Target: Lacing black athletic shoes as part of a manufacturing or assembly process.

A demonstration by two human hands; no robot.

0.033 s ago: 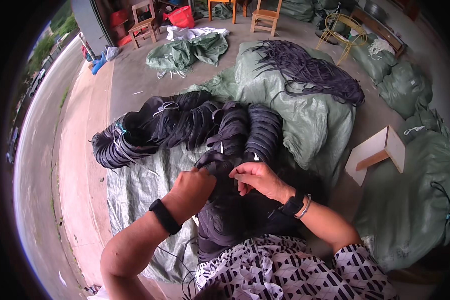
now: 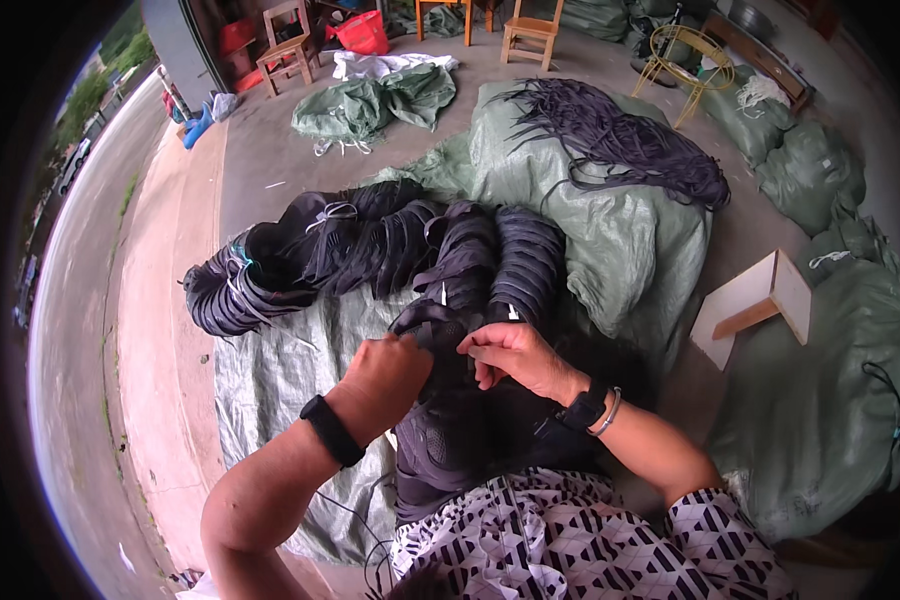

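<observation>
A bundle of black rubber strips [image 2: 450,400] rests on the person's lap, soft, floppy and probably light, best gripped at its bunched top. The left hand [image 2: 388,378] and right hand [image 2: 515,355] pinch it closed-fingered, above tied bundles [image 2: 370,250] on green sacking [image 2: 270,380].

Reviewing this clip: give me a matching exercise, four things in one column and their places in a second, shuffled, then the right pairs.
Things:
1. small white wooden stand
2. loose heap of dark straps
3. red bag
4. tied black bundles

Places:
A. far end, among the chairs
B. lined up just beyond both hands
C. bare floor, person's right
D. on top of the green sack, far right

Pairs: 1-C, 2-D, 3-A, 4-B
</observation>
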